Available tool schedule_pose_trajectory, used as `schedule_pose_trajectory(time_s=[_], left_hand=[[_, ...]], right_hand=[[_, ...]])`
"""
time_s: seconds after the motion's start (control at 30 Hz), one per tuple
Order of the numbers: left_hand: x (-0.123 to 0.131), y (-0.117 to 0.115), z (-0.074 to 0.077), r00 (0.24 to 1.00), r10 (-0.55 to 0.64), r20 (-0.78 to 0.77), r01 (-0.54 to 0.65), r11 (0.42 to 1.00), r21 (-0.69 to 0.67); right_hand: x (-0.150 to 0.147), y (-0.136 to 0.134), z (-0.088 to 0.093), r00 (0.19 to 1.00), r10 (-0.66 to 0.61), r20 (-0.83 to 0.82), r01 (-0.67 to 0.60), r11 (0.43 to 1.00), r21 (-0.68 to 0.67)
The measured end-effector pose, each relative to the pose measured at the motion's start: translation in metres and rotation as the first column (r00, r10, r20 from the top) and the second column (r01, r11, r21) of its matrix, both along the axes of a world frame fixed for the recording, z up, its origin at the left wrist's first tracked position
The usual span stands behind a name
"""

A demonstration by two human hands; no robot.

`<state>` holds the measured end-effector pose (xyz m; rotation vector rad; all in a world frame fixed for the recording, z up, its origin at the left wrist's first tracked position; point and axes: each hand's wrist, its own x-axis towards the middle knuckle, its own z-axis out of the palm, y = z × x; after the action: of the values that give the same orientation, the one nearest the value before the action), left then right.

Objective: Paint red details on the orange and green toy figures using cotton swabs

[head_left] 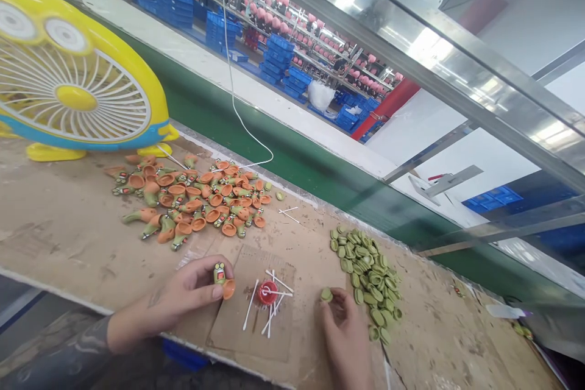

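Between the thumb and fingers of my left hand (189,286) is a small green-and-orange snail figurine (220,274), its cartoon eyes and red mouth facing me. My right hand (345,329) pinches a small green oval cap (326,295) at its fingertips. Just right of that hand lies a heap of matching green oval caps (372,277). On a cardboard piece between my hands sits a small red pot (267,292), with several cotton swabs (250,304) on and around it. Beyond my left hand spreads a pile of similar snail figurines (196,195).
A yellow fan (75,97) with cartoon eyes stands at the back left. A white cable (233,97) hangs down to the cardboard-covered table (59,225). Behind runs a green belt (311,161). A clear bottle (505,311) lies at the right.
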<state>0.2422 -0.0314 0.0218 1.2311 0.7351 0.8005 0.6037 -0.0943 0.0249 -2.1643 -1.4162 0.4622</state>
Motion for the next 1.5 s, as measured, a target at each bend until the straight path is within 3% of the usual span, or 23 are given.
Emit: schedule_pose_trajectory(time_s=[0.2, 0.43, 0.57, 0.63, 0.7, 0.77, 0.83, 0.93, 1.0, 1.27, 1.5], left_hand=[[0.0, 0.0, 0.001, 0.999, -0.018, 0.026, 0.018, 1.0, -0.012], [0.001, -0.002, 0.002, 0.999, -0.02, 0.027, 0.02, 1.0, 0.008], [0.004, -0.005, 0.0, 0.998, 0.003, 0.069, -0.002, 1.0, -0.008], [0.007, -0.007, -0.004, 0.992, 0.023, 0.128, -0.018, 0.999, -0.039], [0.01, -0.008, -0.009, 0.985, 0.035, 0.166, -0.022, 0.997, -0.078], [0.013, -0.01, -0.013, 0.982, 0.044, 0.184, -0.022, 0.992, -0.123], [0.014, -0.011, -0.014, 0.977, 0.068, 0.2, -0.042, 0.99, -0.134], [0.013, -0.013, -0.012, 0.974, 0.109, 0.199, -0.087, 0.989, -0.117], [0.011, -0.013, -0.01, 0.971, 0.127, 0.202, -0.108, 0.989, -0.104], [0.011, -0.014, -0.015, 0.937, 0.194, 0.29, -0.178, 0.981, -0.082], [0.008, -0.013, -0.021, 0.955, 0.222, 0.198, -0.246, 0.963, 0.109]], right_hand=[[-0.002, 0.004, 0.004, 0.993, 0.073, 0.098, -0.071, 0.997, -0.024], [-0.002, 0.015, 0.016, 0.952, 0.245, 0.183, -0.24, 0.97, -0.049], [-0.002, 0.017, 0.022, 0.954, 0.238, 0.183, -0.23, 0.971, -0.063], [-0.013, 0.013, 0.027, 0.977, 0.182, 0.112, -0.183, 0.983, 0.002], [-0.036, 0.007, 0.032, 0.989, 0.142, -0.032, -0.135, 0.978, 0.158], [-0.066, 0.0, 0.035, 0.974, 0.197, -0.112, -0.154, 0.937, 0.315], [-0.099, -0.003, 0.036, 0.937, 0.336, -0.096, -0.277, 0.881, 0.382], [-0.137, -0.001, 0.036, 0.856, 0.515, -0.038, -0.461, 0.796, 0.392], [-0.151, 0.003, 0.034, 0.824, 0.566, -0.008, -0.524, 0.769, 0.367], [-0.156, 0.012, 0.027, 0.782, 0.617, 0.088, -0.611, 0.732, 0.301], [-0.157, 0.012, 0.036, 0.738, 0.652, 0.174, -0.674, 0.7, 0.235]])
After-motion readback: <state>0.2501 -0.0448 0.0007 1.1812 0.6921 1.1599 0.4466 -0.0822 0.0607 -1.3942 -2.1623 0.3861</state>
